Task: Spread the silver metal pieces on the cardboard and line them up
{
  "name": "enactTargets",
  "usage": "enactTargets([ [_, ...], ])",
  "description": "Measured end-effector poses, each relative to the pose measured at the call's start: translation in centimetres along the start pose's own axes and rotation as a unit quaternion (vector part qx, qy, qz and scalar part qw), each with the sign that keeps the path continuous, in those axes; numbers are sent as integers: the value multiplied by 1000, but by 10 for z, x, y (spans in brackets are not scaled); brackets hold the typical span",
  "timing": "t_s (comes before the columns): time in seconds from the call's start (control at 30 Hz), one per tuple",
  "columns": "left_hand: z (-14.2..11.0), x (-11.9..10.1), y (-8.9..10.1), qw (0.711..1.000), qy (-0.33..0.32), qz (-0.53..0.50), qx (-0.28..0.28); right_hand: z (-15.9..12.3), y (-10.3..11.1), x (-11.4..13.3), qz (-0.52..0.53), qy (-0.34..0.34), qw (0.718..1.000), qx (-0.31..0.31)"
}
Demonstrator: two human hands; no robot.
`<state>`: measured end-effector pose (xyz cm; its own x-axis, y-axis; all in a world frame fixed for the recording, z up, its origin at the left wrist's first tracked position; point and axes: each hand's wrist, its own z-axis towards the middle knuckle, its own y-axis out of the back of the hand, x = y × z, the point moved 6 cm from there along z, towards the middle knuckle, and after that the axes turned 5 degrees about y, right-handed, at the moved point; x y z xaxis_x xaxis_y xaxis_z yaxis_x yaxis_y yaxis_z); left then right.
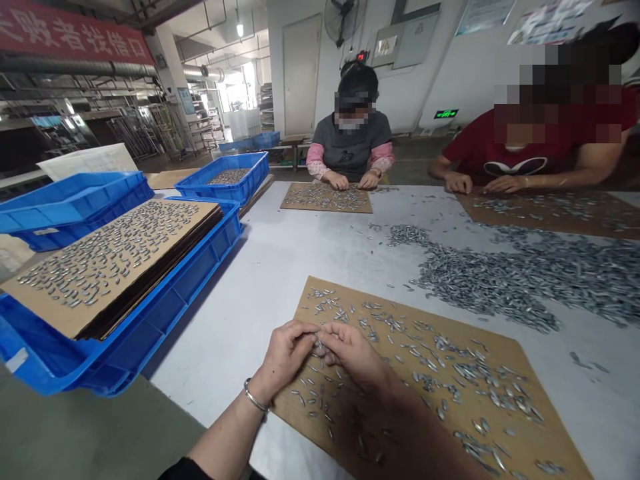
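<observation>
My left hand point(287, 355) and my right hand point(353, 352) meet over the left part of a brown cardboard sheet point(400, 427). Thumb and fingers of both are pinched together around a small shiny metal piece point(319, 345), mostly hidden by the fingertips. Many small, slim silvery metal pieces point(465, 370) lie scattered over the sheet, some in loose clusters. A bracelet circles my left wrist.
A large heap of grey metal pieces point(490, 280) spreads over the white table point(280, 257). At left, stacked cardboard sheets point(115, 250) covered with pieces rest on a blue crate point(200, 280). Two people point(350, 143) work across the table at their own cardboard sheets point(325, 198).
</observation>
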<state>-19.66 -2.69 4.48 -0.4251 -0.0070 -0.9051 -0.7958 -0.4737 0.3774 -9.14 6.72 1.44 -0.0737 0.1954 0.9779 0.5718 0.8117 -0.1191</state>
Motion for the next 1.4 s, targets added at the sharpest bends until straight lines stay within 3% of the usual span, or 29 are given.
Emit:
enactTargets([
  [0.23, 8, 13, 3, 995, 98, 9, -2, -2, 9, 0, 52, -16, 998, -31],
  [0.37, 22, 17, 11, 990, 102, 98, 24, 1, 27, 7, -111, 25, 992, -52],
  [0.43, 29, 19, 11, 984, 85, 145, 49, 1, 32, 15, -270, 63, 959, -66],
  [0.57, 35, 26, 3, 981, 63, 172, 58, -3, 19, 22, -518, 109, 848, -26],
  [0.7, 33, 36, -4, 981, 58, 181, 44, -6, 5, 22, -622, 76, 779, -4],
  [0.87, 32, 43, -3, 980, 50, 186, 43, -1, -3, 26, -676, 8, 737, 9],
  [0.97, 31, 44, -2, 981, 41, 185, 43, 3, -7, 25, -677, -5, 735, 20],
  [1.1, 30, 45, 0, 982, 37, 180, 42, 6, 1, 21, -643, 13, 765, 25],
  [1.27, 31, 42, 5, 985, 28, 164, 44, -9, 46, 37, -569, 74, 818, -43],
  [1.4, 33, 39, 10, 986, 31, 158, 40, -33, 74, 34, -599, 60, 797, -49],
])
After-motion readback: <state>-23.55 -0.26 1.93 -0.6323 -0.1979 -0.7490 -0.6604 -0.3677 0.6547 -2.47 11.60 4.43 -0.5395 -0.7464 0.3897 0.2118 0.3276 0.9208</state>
